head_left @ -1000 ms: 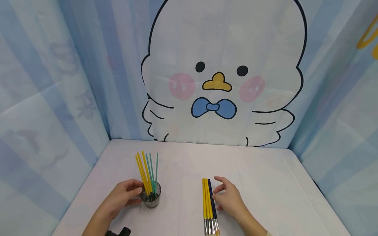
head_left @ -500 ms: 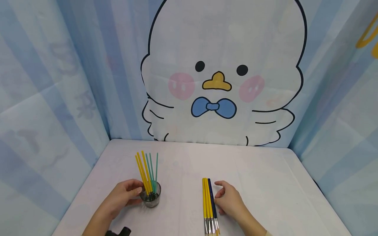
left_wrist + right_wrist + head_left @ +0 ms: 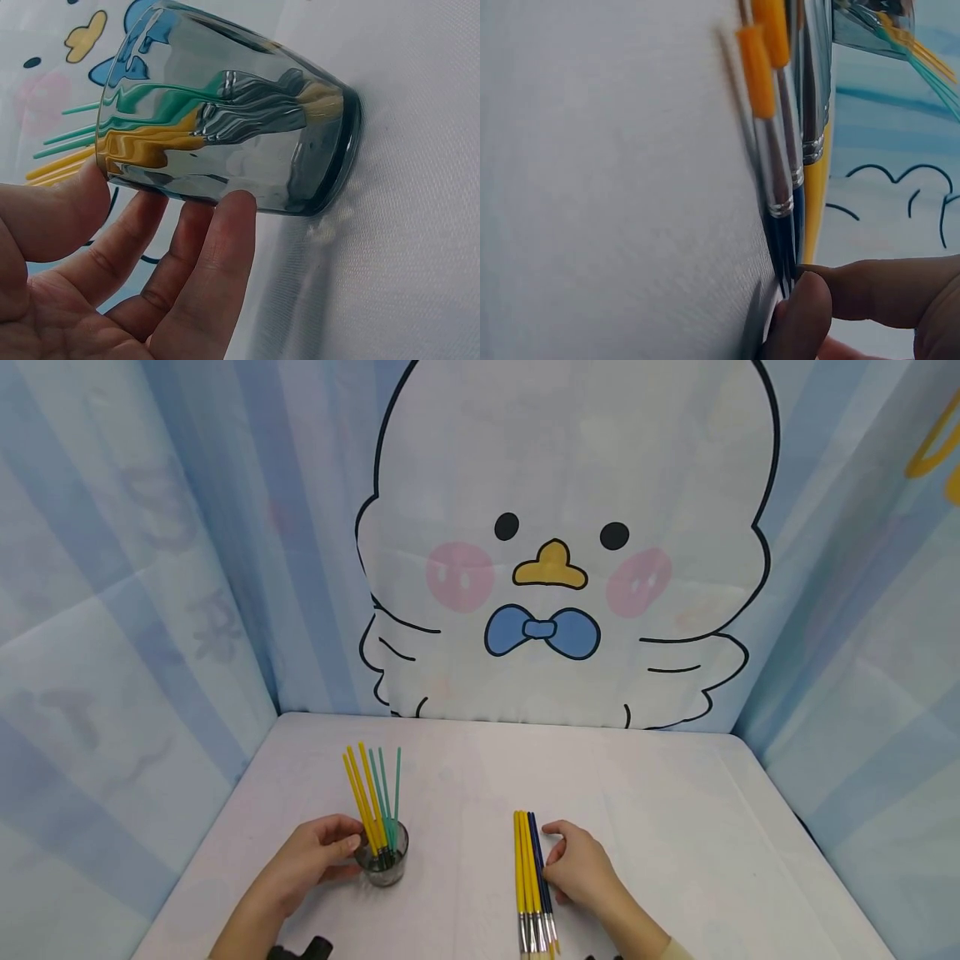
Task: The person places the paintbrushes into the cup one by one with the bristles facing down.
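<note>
A clear glass cup [image 3: 382, 858] stands on the white table [image 3: 645, 810] and holds several yellow and green paintbrushes [image 3: 375, 797], bristles down. My left hand [image 3: 318, 852] is curled round the cup's left side; in the left wrist view its fingers [image 3: 214, 247] wrap the glass cup [image 3: 232, 142]. To the right, several yellow and dark blue paintbrushes [image 3: 531, 881] lie side by side on the table. My right hand [image 3: 581, 868] rests beside them, and its thumb and finger [image 3: 810, 307] pinch the handle of a dark blue paintbrush [image 3: 780, 225] at the row's edge.
Blue striped curtains with a big white cartoon chick [image 3: 558, 543] wall in the table at the back and sides. A small black object [image 3: 303, 950] shows at the near edge by my left wrist.
My right hand has drawn in to the left against the lying brushes, and its fingers have curled from spread to a pinch on the dark blue brush. The left hand has stayed on the cup.
</note>
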`<state>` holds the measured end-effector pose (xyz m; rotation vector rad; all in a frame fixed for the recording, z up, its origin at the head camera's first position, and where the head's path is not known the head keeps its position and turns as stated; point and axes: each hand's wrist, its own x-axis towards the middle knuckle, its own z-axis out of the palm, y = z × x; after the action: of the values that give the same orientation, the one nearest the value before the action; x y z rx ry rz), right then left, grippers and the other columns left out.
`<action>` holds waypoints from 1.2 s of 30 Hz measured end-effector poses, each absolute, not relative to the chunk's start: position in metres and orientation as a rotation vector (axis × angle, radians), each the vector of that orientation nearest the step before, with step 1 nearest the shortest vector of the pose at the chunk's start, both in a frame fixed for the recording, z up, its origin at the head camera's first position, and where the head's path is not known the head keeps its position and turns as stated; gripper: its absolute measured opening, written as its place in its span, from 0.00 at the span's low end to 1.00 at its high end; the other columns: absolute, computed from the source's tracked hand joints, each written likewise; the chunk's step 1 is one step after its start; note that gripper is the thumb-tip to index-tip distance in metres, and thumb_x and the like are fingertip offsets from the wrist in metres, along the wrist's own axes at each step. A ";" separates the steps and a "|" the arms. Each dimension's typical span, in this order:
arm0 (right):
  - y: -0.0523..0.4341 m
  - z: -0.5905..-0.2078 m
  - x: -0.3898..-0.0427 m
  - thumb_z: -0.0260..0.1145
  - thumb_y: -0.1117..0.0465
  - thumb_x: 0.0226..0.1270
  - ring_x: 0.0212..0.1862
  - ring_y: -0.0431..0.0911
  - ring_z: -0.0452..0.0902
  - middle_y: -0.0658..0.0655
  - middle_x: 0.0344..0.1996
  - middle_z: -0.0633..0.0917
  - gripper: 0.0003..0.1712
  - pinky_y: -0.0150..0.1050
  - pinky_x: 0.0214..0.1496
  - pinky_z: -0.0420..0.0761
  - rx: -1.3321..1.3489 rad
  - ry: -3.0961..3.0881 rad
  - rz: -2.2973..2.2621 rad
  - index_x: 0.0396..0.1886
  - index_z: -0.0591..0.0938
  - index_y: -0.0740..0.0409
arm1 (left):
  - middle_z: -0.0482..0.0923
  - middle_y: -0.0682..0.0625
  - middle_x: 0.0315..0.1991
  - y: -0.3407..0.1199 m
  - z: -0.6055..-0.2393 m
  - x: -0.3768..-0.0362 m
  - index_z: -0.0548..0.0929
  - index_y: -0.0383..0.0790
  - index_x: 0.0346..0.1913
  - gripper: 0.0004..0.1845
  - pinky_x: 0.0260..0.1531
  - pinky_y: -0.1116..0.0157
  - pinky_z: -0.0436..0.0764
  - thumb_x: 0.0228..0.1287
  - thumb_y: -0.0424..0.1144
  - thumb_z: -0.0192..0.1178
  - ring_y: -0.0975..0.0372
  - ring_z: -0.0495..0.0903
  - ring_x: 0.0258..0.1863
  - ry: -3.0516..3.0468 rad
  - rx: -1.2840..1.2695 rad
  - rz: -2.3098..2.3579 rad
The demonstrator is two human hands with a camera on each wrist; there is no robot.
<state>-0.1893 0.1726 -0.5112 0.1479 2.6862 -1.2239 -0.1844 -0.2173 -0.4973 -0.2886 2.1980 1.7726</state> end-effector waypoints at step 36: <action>0.159 -0.504 -0.180 0.69 0.75 0.47 0.27 0.45 0.75 0.51 0.25 0.81 0.37 0.37 0.24 0.76 0.062 2.927 -0.800 0.64 0.83 0.63 | 0.85 0.39 0.56 -0.217 -0.497 -0.183 0.82 0.28 0.60 0.14 0.51 0.53 0.93 0.80 0.32 0.60 0.58 0.85 0.49 2.184 -0.275 1.783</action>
<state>-0.1799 0.1587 -0.5041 0.0622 2.9273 -0.8003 -0.1830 -0.2171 -0.4966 -0.2755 2.1844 1.7825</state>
